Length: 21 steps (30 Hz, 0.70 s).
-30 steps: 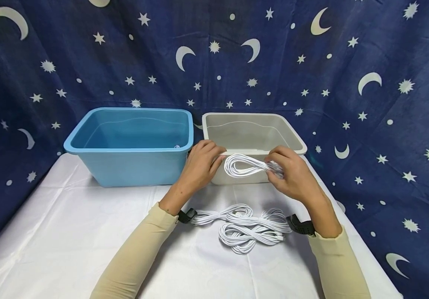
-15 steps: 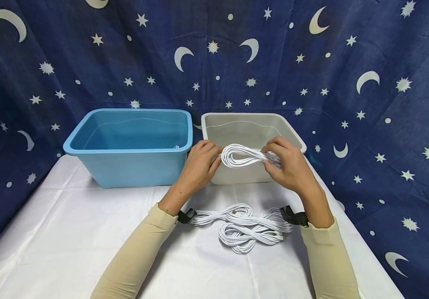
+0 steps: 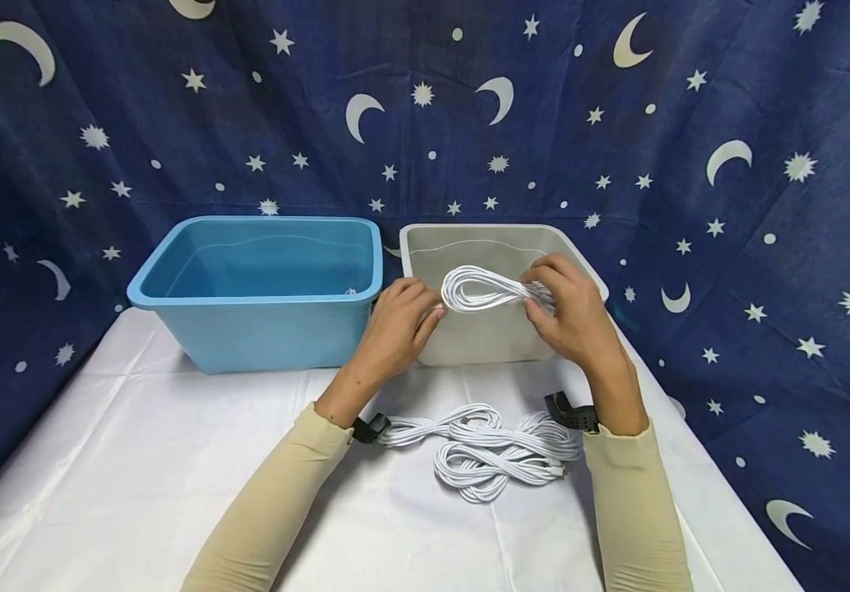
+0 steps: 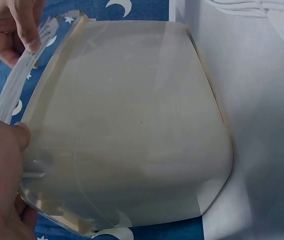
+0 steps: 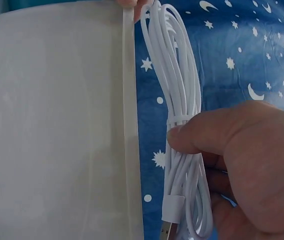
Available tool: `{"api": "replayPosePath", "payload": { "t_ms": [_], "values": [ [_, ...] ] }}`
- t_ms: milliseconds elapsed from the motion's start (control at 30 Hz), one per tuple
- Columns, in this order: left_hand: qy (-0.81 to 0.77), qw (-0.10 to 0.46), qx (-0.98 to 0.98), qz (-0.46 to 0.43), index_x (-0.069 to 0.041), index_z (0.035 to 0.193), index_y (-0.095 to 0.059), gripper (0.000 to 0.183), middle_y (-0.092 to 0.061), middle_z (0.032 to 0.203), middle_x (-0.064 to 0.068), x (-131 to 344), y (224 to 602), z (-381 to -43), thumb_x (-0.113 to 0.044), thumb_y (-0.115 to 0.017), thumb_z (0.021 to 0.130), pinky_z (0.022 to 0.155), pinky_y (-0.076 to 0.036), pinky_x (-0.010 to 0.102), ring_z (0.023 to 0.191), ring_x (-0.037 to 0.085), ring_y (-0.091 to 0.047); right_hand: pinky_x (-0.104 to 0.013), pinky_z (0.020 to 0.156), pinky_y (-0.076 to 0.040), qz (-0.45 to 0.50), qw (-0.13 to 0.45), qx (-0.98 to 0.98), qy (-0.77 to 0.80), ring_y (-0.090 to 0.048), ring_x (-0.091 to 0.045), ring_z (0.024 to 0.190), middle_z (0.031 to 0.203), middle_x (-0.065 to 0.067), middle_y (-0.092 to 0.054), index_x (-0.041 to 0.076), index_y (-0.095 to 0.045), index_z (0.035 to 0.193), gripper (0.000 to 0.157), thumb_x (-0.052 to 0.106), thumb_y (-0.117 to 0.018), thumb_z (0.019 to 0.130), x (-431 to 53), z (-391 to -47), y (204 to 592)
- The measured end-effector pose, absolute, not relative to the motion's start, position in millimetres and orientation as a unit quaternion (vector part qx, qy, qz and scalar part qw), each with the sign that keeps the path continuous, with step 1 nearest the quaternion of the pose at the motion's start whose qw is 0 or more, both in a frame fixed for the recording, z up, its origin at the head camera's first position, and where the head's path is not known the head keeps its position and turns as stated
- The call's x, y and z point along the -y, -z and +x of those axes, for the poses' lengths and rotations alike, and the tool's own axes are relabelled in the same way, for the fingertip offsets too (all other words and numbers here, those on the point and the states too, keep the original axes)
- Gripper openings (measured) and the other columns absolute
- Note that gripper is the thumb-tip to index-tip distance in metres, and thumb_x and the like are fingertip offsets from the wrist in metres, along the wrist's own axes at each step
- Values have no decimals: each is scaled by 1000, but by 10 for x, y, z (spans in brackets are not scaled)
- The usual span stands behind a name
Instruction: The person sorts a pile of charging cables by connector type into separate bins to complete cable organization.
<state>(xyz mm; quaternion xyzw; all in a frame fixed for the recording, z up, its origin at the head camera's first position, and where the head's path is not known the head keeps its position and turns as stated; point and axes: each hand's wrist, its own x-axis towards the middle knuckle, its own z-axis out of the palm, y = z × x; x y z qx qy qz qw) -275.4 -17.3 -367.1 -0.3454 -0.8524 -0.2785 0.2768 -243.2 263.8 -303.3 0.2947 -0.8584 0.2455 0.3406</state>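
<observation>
My right hand [image 3: 569, 308] pinches a coiled white USB cable [image 3: 480, 289] at its tied middle, in front of and above the front rim of the grey bin [image 3: 484, 337]. In the right wrist view the thumb presses on the cable [image 5: 179, 90], and a metal plug [image 5: 168, 231] shows at its lower end. My left hand [image 3: 399, 321] grips the grey bin's front left rim, thumb outside; some of its fingers are hidden behind the rim. More white cables [image 3: 495, 448], coiled and tied, lie in a pile on the table below my hands.
A blue bin [image 3: 262, 333] stands left of the grey one, with a small shiny thing [image 3: 350, 291] partly visible inside. White cloth covers the table [image 3: 136, 460]. A dark blue curtain [image 3: 292, 99] with moons and stars hangs behind and at the sides.
My right hand has raised the coiled cable from in front of the grey bin to above its front rim. The left hand stays at the rim; the cable pile lies unchanged.
</observation>
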Motion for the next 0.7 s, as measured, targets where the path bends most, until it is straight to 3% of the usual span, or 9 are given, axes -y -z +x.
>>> {"api": "replayPosePath", "payload": {
  "t_ms": [700],
  "values": [
    [278, 276, 852, -348, -14, 123, -76, 26, -71, 109, 1, 182, 3689, -2730, -28, -58, 111, 114, -39, 48, 127, 26, -55, -51, 104, -45, 265, 384, 848, -252, -59, -41, 114, 116, -22, -64, -6, -72, 109, 25, -12, -73, 85, -2586, -2744, 3286]
  ]
}}
